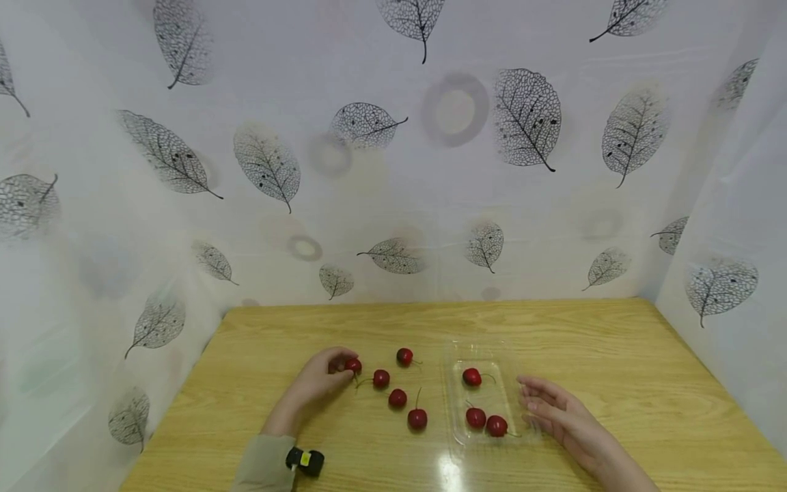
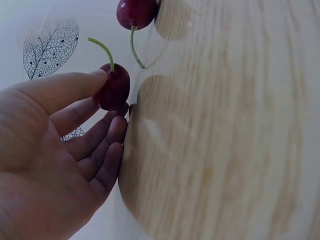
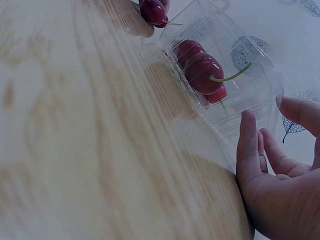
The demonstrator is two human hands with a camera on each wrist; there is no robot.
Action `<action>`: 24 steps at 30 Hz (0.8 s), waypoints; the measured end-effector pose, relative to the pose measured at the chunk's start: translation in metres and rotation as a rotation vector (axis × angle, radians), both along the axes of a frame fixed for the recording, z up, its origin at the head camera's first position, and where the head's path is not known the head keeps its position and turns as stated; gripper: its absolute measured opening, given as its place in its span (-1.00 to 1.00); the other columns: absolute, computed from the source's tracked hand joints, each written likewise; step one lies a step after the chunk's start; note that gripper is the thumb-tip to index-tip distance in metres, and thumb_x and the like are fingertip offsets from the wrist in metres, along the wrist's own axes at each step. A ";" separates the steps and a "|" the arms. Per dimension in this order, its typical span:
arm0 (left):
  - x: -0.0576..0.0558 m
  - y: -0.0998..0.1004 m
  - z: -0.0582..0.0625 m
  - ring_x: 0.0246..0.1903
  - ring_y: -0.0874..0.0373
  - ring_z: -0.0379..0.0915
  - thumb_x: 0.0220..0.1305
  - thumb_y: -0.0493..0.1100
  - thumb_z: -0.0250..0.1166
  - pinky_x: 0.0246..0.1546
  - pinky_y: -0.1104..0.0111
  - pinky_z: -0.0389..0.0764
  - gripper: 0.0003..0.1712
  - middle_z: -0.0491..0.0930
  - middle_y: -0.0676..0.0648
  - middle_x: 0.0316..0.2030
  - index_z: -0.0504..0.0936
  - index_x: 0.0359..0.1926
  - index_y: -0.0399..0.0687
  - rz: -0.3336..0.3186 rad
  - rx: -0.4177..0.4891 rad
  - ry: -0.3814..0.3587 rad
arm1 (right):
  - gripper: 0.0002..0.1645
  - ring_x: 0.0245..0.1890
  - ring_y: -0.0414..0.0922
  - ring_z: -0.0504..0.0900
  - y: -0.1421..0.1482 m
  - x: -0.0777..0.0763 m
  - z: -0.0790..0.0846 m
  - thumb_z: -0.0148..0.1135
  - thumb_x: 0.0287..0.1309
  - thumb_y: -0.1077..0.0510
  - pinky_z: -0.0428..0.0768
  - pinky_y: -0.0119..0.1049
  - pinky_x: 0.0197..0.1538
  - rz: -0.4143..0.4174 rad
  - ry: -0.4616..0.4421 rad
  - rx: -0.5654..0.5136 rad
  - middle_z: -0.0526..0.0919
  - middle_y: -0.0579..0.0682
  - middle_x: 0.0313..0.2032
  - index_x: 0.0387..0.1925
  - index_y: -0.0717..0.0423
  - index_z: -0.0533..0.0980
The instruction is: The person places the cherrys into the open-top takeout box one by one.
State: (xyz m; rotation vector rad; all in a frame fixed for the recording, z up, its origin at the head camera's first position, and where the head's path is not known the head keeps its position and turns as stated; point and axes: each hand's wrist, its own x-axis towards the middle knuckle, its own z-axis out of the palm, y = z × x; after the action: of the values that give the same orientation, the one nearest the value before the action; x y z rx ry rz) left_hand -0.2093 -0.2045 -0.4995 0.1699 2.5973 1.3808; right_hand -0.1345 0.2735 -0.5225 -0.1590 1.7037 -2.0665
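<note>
At the left, my left hand [image 1: 318, 380] pinches a dark red cherry [image 2: 114, 89] between thumb and fingers. A green stem rises from that cherry in the left wrist view. Close by on the table lies another stemmed cherry [image 1: 381, 378]. A clear plastic box [image 1: 499, 391] stands right of the middle with three cherries in it, one being the upper cherry [image 1: 471, 377]. Beside the box's right side is my right hand [image 1: 562, 418], its fingers loosely extended. The right wrist view shows a fingertip at the box's edge; whether it touches, I cannot tell.
Between the left hand and the box, more cherries lie loose: one at the back [image 1: 404, 356], one nearer [image 1: 397, 398] and one in front [image 1: 417, 419]. The wooden table [image 1: 590, 342] ends at leaf-patterned sheeting [image 1: 430, 205] behind and on both sides.
</note>
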 end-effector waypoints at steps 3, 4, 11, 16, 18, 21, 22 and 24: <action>0.001 0.002 0.002 -0.09 0.12 0.55 0.34 -0.31 0.40 0.03 0.28 0.56 -0.66 0.69 -0.07 -0.09 0.71 0.13 -0.10 0.009 -0.005 0.007 | -0.57 0.17 -0.39 0.59 0.000 0.000 0.000 -0.01 0.64 0.23 0.66 -0.43 0.25 -0.002 -0.003 0.005 0.57 -0.29 0.17 0.36 -0.21 0.44; 0.002 0.002 0.002 -0.08 0.12 0.56 0.35 -0.30 0.40 0.03 0.28 0.57 -0.66 0.70 -0.07 -0.09 0.71 0.13 -0.10 0.015 0.000 0.004 | -0.57 0.17 -0.39 0.59 0.000 0.000 0.000 -0.01 0.64 0.23 0.66 -0.43 0.25 -0.002 -0.003 0.004 0.57 -0.29 0.17 0.36 -0.21 0.44; 0.003 0.005 0.003 -0.12 0.11 0.57 0.35 -0.26 0.42 -0.01 0.28 0.58 -0.68 0.70 -0.05 -0.14 0.72 0.11 -0.08 0.053 -0.012 0.015 | -0.56 0.18 -0.39 0.59 0.000 0.000 -0.002 -0.04 0.64 0.25 0.66 -0.43 0.24 0.014 0.021 -0.024 0.58 -0.30 0.17 0.29 -0.29 0.47; 0.003 0.009 0.002 -0.13 0.13 0.58 0.34 -0.21 0.44 -0.01 0.25 0.62 -0.67 0.72 -0.04 -0.14 0.72 0.11 -0.05 0.063 -0.010 0.013 | -0.56 0.18 -0.40 0.58 0.001 0.000 -0.003 -0.05 0.64 0.25 0.66 -0.43 0.24 0.018 0.025 -0.031 0.57 -0.30 0.17 0.26 -0.33 0.48; 0.004 0.011 0.003 -0.12 0.13 0.59 0.33 -0.20 0.45 0.01 0.23 0.63 -0.67 0.72 -0.03 -0.13 0.72 0.11 -0.04 0.067 -0.006 0.011 | -0.57 0.18 -0.40 0.58 0.001 0.000 -0.003 -0.05 0.64 0.24 0.66 -0.43 0.24 0.016 0.023 -0.025 0.57 -0.30 0.18 0.27 -0.32 0.48; 0.005 0.013 0.004 -0.09 0.11 0.60 0.33 -0.21 0.46 0.05 0.15 0.65 -0.66 0.73 -0.04 -0.11 0.71 0.11 -0.05 0.069 -0.007 0.020 | -0.57 0.18 -0.40 0.58 0.001 0.000 -0.003 -0.04 0.64 0.24 0.66 -0.43 0.24 0.013 0.013 -0.016 0.56 -0.30 0.17 0.29 -0.30 0.47; 0.005 0.014 0.005 -0.08 0.11 0.61 0.33 -0.21 0.46 0.07 0.14 0.65 -0.66 0.73 -0.04 -0.10 0.71 0.11 -0.05 0.072 -0.006 0.020 | -0.57 0.18 -0.40 0.58 0.000 -0.001 -0.003 -0.04 0.64 0.24 0.66 -0.43 0.24 0.011 0.009 -0.014 0.56 -0.29 0.17 0.29 -0.29 0.47; 0.006 0.016 0.006 -0.05 0.09 0.61 0.34 -0.21 0.45 0.11 0.09 0.65 -0.66 0.73 -0.05 -0.08 0.71 0.12 -0.05 0.074 -0.002 0.020 | -0.57 0.18 -0.40 0.58 0.000 -0.001 -0.002 -0.03 0.64 0.23 0.66 -0.43 0.24 0.009 0.003 -0.011 0.56 -0.29 0.17 0.30 -0.28 0.47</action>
State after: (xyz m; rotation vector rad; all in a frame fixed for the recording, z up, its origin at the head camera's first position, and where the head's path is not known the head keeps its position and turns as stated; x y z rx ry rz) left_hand -0.2028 -0.1883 -0.4935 0.0884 2.6464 1.4073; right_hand -0.1351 0.2740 -0.5249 -0.1738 1.6910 -2.0700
